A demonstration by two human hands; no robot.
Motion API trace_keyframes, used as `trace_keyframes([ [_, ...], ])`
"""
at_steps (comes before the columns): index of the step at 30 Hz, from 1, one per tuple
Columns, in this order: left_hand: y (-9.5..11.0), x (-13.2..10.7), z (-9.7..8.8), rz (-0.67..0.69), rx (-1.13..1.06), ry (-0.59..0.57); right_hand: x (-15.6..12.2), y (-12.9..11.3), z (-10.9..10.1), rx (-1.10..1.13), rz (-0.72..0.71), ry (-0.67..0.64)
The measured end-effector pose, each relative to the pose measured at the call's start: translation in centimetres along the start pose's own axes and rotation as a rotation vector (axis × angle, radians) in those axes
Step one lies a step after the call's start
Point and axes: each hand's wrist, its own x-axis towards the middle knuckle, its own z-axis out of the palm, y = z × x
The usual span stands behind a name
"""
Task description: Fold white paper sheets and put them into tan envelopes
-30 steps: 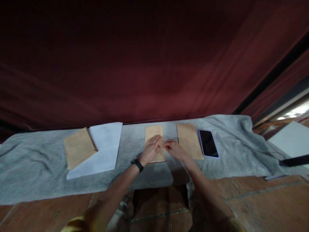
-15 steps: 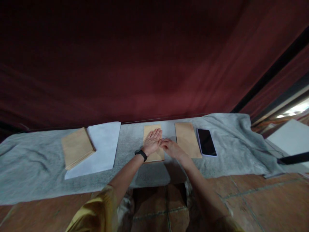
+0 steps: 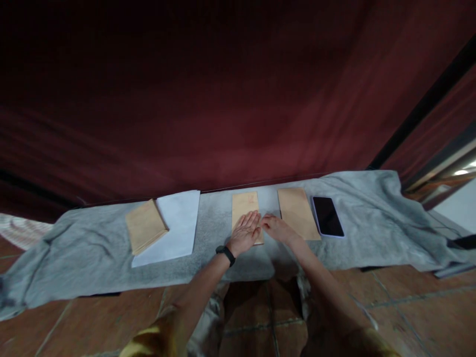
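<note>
While the left hand [image 3: 246, 232] lies flat on the near half of a brown envelope [image 3: 245, 204], fingers straight and close together, the right hand [image 3: 277, 228] rests just beside it. Its fingertips curl loosely at the envelope's right edge, and neither hand grips anything. A black wristband [image 3: 225, 254] circles the left wrist.

The envelope sits at the middle of the counter [image 3: 372, 248], lengthwise from near the back edge toward the front, on a rumpled grey cloth [image 3: 92, 248]. It looks light, thin and easily creased. It would likely slide on the cloth and is best lifted by a free edge or corner. A red mark near its far end is too small to read.

Just to the right lies a second brown envelope [image 3: 297, 213], then a dark-screened phone [image 3: 327, 216]. Toward the left end, a stack of envelopes [image 3: 145, 225] overlaps a white sheet [image 3: 176, 223]. A dark red curtain [image 3: 223, 99] hangs behind the back edge, and terracotta floor tiles [image 3: 409, 317] show below the front.
</note>
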Motion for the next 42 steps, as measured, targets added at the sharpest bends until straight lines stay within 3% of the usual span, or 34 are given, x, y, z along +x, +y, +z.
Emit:
trace_keyframes([
  [8,1.7,-3.1,-1.2,0.017,-0.101,-0.048,-0.4,0.3,0.9,0.006,-0.034,0.036],
  [15,2.8,-5.2,-1.3,0.048,-0.122,0.062,-0.8,0.8,1.5,0.039,-0.049,0.076],
  [22,3.1,-4.8,-1.7,0.023,-0.197,0.217,-1.4,0.8,1.5,0.076,-0.059,0.075],
  [28,2.8,-4.9,-1.6,0.033,-0.137,0.175,-1.9,-0.3,1.1,0.079,-0.047,0.084],
  [34,2.8,-4.9,-1.0,-0.028,-0.105,0.169,-2.5,-1.5,1.3,-0.079,0.025,0.092],
  [38,2.8,-4.8,-0.6,-0.158,-0.075,0.171,-3.4,-3.3,2.5,-0.118,0.029,0.182],
  [42,2.5,-5.1,0.1,-0.205,-0.04,0.126,-4.5,-5.1,5.1,-0.105,-0.057,0.231],
])
